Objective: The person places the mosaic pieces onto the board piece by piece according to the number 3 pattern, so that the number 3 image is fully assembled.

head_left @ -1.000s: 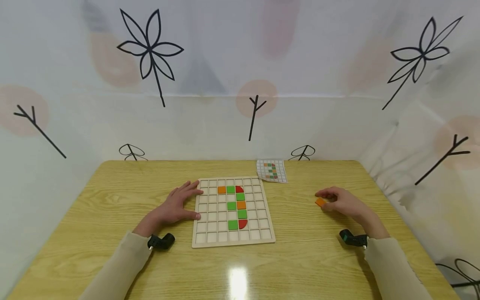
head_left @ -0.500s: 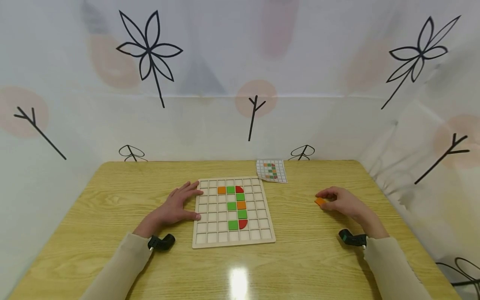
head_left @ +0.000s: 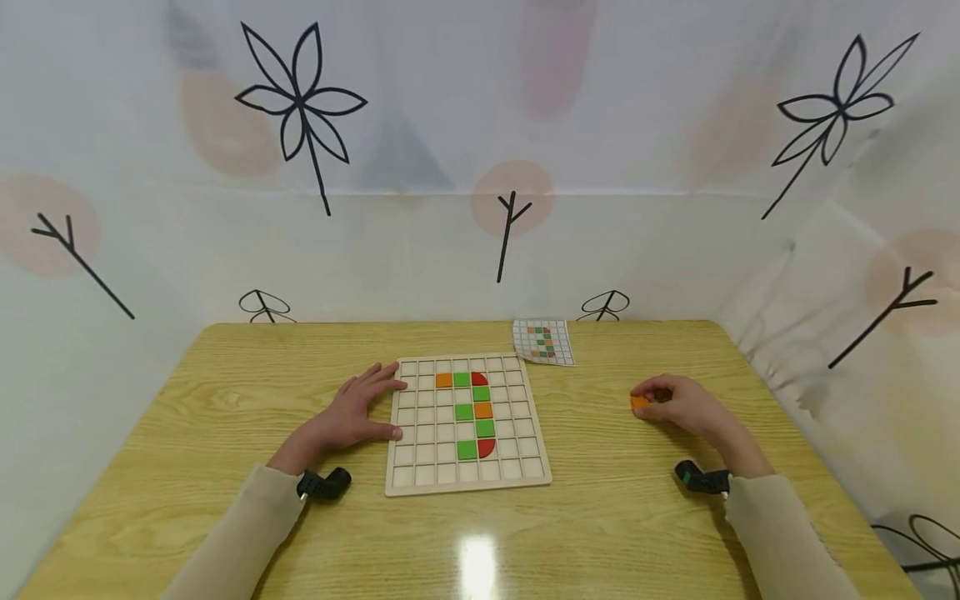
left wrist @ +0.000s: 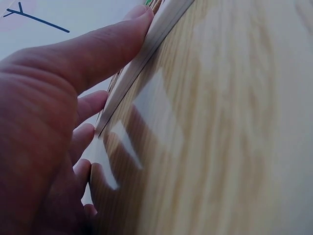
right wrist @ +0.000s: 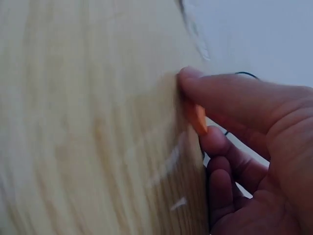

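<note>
A light wooden grid board (head_left: 420,475) lies at the middle of the table, with green, orange and red tiles set in some cells. My left hand (head_left: 348,417) rests on the board's left edge, fingers spread and thumb on the rim; the left wrist view shows the thumb (left wrist: 107,46) lying along that edge. To the right of the board, my right hand (head_left: 686,404) pinches a small orange tile (head_left: 639,402) between thumb and fingertips, at the tabletop. In the right wrist view the tile (right wrist: 196,117) is partly covered by the fingers.
A printed pattern card (head_left: 544,342) with coloured squares lies behind the board's far right corner. The wooden table (head_left: 600,533) ends at a white patterned cloth (head_left: 420,250) at the back and sides.
The orange tile has tilted up a little in my right hand's fingertips. My left hand and the board have stayed where they were.
</note>
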Demonstrator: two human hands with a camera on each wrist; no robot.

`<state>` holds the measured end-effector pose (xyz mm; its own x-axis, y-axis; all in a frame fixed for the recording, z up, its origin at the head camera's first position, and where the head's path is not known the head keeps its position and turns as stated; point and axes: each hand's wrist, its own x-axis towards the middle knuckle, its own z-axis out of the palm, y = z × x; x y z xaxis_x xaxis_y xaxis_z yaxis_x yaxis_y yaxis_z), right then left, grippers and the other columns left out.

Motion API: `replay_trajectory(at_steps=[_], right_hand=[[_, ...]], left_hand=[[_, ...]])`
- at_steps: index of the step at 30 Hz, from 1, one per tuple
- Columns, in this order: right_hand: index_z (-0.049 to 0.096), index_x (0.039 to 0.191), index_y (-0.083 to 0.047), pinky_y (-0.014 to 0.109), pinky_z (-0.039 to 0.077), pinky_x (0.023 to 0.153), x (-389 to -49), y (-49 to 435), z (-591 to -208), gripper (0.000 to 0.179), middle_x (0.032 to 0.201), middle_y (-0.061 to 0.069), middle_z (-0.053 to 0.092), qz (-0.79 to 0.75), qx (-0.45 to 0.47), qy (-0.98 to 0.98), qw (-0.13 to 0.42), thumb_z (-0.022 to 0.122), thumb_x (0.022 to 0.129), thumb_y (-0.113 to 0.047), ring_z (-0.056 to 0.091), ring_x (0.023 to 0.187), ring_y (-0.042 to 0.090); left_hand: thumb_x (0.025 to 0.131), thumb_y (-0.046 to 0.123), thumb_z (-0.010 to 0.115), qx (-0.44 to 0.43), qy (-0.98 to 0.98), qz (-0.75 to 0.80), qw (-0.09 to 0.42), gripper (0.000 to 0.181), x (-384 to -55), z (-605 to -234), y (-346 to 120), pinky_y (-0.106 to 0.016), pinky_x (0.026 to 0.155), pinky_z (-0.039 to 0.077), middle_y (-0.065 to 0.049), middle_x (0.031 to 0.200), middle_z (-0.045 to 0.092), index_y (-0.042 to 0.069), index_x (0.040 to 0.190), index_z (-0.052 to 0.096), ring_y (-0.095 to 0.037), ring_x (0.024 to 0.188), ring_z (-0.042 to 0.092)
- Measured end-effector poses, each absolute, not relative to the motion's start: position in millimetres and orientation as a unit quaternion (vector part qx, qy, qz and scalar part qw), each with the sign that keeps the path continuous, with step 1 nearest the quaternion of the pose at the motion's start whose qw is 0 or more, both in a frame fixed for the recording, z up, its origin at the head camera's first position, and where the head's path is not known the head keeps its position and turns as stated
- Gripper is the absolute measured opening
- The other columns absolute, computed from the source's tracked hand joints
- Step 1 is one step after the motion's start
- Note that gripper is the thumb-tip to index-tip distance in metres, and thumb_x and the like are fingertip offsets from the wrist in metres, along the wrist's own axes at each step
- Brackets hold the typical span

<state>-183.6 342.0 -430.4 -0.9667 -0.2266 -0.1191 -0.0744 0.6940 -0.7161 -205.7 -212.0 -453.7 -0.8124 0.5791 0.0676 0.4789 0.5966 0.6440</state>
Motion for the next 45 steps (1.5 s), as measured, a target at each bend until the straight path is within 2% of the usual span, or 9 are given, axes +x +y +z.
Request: replay_trajectory(at_steps=[4,9,24,34,45], right_hand=[[0.067,0.115,0.0,0.028,0.041,0.065,-183.9,337.5,-428.8,0.038,0.09,0.006,0.057,-0.363,-0.076,0.925,0.088,0.076,0.09,-0.027,0.048,0.079,0.019],[0.067,0.111,-0.002,0.028,0.04,0.063,-184.7,336.6,-429.0,0.034,0.086,0.005,0.057,-0.35,-0.064,0.931,0.085,0.077,0.089,-0.027,0.048,0.075,0.019],[0.064,0.118,0.003,0.027,0.042,0.065,-183.1,335.5,-428.0,0.039,0.089,0.006,0.055,-0.378,-0.086,0.916,0.099,0.078,0.087,-0.016,0.048,0.076,0.018],[0.066,0.11,0.0,0.027,0.042,0.065,-184.7,334.3,-429.6,0.032,0.086,0.005,0.054,-0.359,-0.091,0.925,0.089,0.079,0.083,-0.013,0.048,0.075,0.018],[0.065,0.112,-0.001,0.026,0.043,0.062,-186.7,335.9,-427.2,0.031,0.09,0.007,0.057,-0.369,-0.086,0.922,0.083,0.075,0.083,-0.01,0.05,0.079,0.02]], left_hand=[[0.084,0.041,0.079,0.297,0.892,0.333,0.072,0.075,-206.9,-454.5,-212.1,-0.063,0.115,0.002,-0.01,0.164,0.022,0.011,0.146,0.05,-0.036,0.151,0.007],[0.083,0.044,0.079,0.293,0.893,0.333,0.076,0.075,-207.2,-455.4,-212.0,-0.062,0.115,0.002,-0.008,0.164,0.021,0.013,0.146,0.05,-0.035,0.151,0.006],[0.083,0.043,0.08,0.295,0.891,0.336,0.073,0.074,-206.7,-455.3,-211.7,-0.064,0.114,0.003,-0.011,0.164,0.022,0.012,0.144,0.052,-0.037,0.151,0.007],[0.083,0.042,0.08,0.295,0.891,0.337,0.073,0.074,-206.0,-454.7,-213.0,-0.063,0.114,0.002,-0.01,0.164,0.022,0.011,0.144,0.052,-0.036,0.151,0.007],[0.083,0.045,0.079,0.287,0.892,0.34,0.081,0.075,-206.5,-454.7,-211.5,-0.062,0.115,0.002,-0.008,0.164,0.022,0.014,0.146,0.051,-0.035,0.151,0.006]])
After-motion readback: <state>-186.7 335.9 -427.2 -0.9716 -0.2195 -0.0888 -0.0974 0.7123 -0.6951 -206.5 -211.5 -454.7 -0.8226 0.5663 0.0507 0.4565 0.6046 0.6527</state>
